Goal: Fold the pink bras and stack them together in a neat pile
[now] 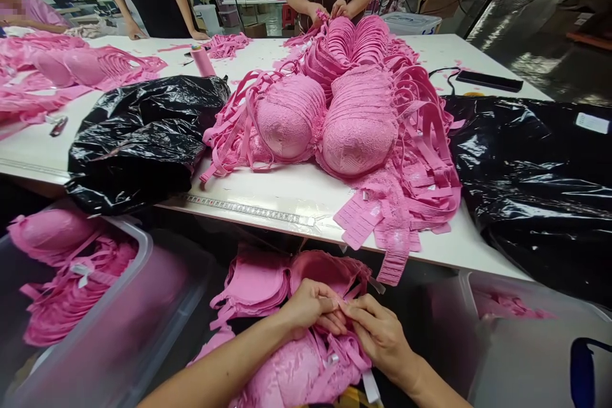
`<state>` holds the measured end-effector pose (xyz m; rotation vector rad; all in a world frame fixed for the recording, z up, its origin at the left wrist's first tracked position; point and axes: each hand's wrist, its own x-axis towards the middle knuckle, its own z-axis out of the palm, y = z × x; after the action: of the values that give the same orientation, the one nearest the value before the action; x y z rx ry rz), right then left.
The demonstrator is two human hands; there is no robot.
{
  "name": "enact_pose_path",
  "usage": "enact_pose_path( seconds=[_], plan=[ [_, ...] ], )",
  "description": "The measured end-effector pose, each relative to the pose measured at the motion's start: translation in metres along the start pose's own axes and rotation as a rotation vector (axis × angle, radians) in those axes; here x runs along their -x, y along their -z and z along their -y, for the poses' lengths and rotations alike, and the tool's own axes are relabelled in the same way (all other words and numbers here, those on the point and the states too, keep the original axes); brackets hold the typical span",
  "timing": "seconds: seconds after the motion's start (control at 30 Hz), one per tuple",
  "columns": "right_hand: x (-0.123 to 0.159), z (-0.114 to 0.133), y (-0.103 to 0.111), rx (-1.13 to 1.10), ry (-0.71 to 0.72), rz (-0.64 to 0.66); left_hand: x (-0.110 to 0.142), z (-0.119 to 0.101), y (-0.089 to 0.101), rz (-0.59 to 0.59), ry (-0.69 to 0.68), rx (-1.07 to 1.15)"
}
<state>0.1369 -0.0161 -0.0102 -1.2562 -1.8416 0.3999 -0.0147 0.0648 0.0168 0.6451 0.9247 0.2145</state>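
Note:
Both my hands meet over a pile of pink bras (282, 363) in front of me, below the table's edge. My left hand (315, 309) is closed in a pinch on a part of a pink bra, its fingers curled. Against it, my right hand (380, 331) pinches the same spot with thumb and forefinger. Which part they grip is mostly hidden by the fingers. Beyond my hands, the cups of another pink bra (258, 277) face up. Straps and a white tag (371, 387) hang beside my right wrist.
A long row of nested pink bras (358, 121) lies on the white table (268, 188), behind a measuring tape (248, 208). Black plastic bags (148, 134) flank it. Clear bins (143, 280) stand at both sides. Across the table, a person's hands (329, 11) handle pink pieces.

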Motion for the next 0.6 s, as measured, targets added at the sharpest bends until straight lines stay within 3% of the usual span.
enact_pose_path(
  seconds=[0.37, 0.6],
  plan=[
    [0.0015, 0.0052, 0.0043, 0.124, 0.158, 0.027, -0.0017, 0.0038, 0.0022, -0.002, -0.013, -0.018],
    [-0.0025, 0.0027, 0.0082, 0.262, 0.210, 0.086, -0.0045, 0.0031, 0.0068, -0.077, 0.088, 0.036]
  ],
)
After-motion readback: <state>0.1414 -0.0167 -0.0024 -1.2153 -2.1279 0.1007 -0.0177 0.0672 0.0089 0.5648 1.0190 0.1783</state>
